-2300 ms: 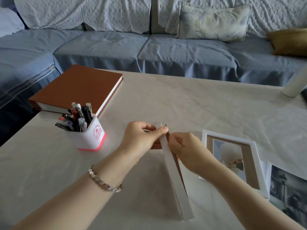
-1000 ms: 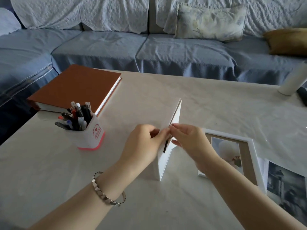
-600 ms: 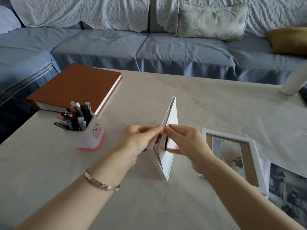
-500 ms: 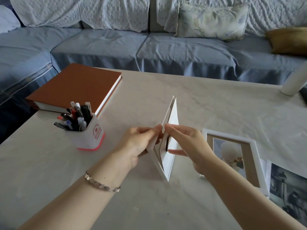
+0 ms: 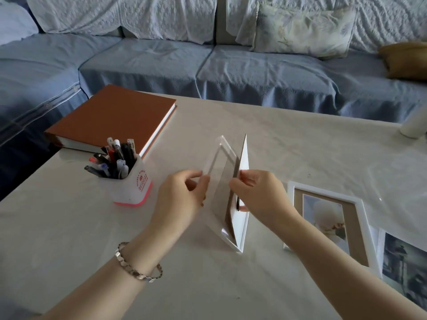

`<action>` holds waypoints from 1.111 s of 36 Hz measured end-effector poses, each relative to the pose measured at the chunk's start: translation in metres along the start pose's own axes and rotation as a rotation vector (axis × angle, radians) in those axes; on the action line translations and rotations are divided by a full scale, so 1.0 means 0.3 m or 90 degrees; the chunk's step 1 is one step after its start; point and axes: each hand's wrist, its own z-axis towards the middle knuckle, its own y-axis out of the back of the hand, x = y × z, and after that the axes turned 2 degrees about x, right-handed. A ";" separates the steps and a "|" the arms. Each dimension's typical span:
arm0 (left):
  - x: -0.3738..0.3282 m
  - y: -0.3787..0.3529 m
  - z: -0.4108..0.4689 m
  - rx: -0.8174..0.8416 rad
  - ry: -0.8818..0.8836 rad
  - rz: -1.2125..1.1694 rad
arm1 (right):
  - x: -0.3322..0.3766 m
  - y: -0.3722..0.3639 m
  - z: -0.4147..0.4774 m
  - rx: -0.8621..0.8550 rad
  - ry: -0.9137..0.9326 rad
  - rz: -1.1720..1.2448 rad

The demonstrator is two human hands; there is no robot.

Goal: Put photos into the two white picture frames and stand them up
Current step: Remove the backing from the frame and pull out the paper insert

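One white picture frame (image 5: 222, 160) stands on its lower edge in the middle of the table, spread into a V. My left hand (image 5: 182, 199) pinches its front part, which leans to the left and looks blurred. My right hand (image 5: 261, 195) grips the white back panel (image 5: 244, 158), thumb on top and fingers behind. A brown inner board shows in the gap. The second white frame (image 5: 323, 188) lies flat to the right with a pale photo (image 5: 328, 218) and a tan mat in it. A dark loose photo (image 5: 404, 262) lies beside it.
A white and pink pen holder (image 5: 134, 185) full of pens stands left of my hands. Behind it lies a thick brown book (image 5: 113, 118). A white cylinder (image 5: 413, 125) stands at the table's far right edge. A blue sofa (image 5: 254, 72) runs along the far side.
The frame went from lying low on its long edge to standing upright. Its front part has since swung left away from the back panel, widening the gap between my hands.
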 end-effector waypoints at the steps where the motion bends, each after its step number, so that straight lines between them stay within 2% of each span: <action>1: 0.022 0.007 0.001 -0.005 0.002 0.018 | 0.003 0.000 0.001 -0.008 0.011 -0.016; 7: 0.163 -0.016 -0.026 0.029 0.138 -0.027 | 0.010 -0.026 0.011 0.007 0.097 -0.183; 12: 0.229 -0.083 -0.065 0.071 0.293 -0.132 | 0.007 -0.100 0.000 0.078 0.074 -0.363; 15: 0.244 -0.099 -0.080 0.098 0.363 -0.193 | 0.001 -0.128 -0.004 0.097 0.068 -0.415; 20: 0.251 -0.104 -0.088 0.142 0.311 -0.134 | -0.009 -0.151 -0.005 0.100 0.087 -0.429; 27: 0.260 -0.117 -0.068 0.129 0.195 0.054 | -0.005 -0.132 0.000 0.088 0.113 -0.409; 31: 0.256 -0.119 -0.071 0.137 0.183 0.026 | 0.013 -0.086 -0.003 0.073 0.138 -0.373; 40: 0.255 -0.117 -0.044 0.178 0.182 0.105 | -0.016 0.113 0.003 -0.095 0.166 -0.327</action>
